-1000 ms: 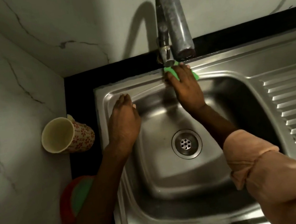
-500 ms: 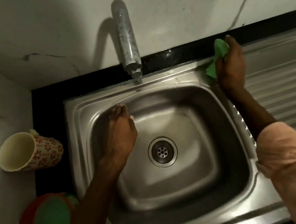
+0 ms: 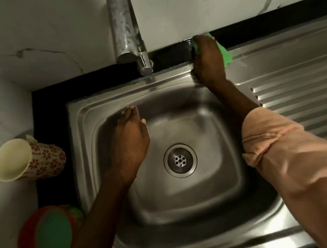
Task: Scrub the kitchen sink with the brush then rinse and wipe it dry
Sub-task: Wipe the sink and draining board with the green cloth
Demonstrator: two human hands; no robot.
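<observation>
Moved: your right hand [image 3: 208, 59] and its gripped green cloth [image 3: 225, 55] went from the drainboard's back corner to the black ledge [image 3: 172, 57] behind the sink rim [image 3: 113, 95], beside the tap [image 3: 124, 25]. Left hand [image 3: 129, 140]: flat, fingers together, on the basin's left wall. Drain [image 3: 180, 160]: uncovered. Cup [image 3: 25, 158] lies outside the left rim.

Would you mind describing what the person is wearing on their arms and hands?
The right arm wears a loose peach-pink sleeve, rolled or pushed up to a bunched cuff below the elbow. The left forearm shows no sleeve in view. Both the left hand and right hand are ungloved; no rings or watch show.
</observation>
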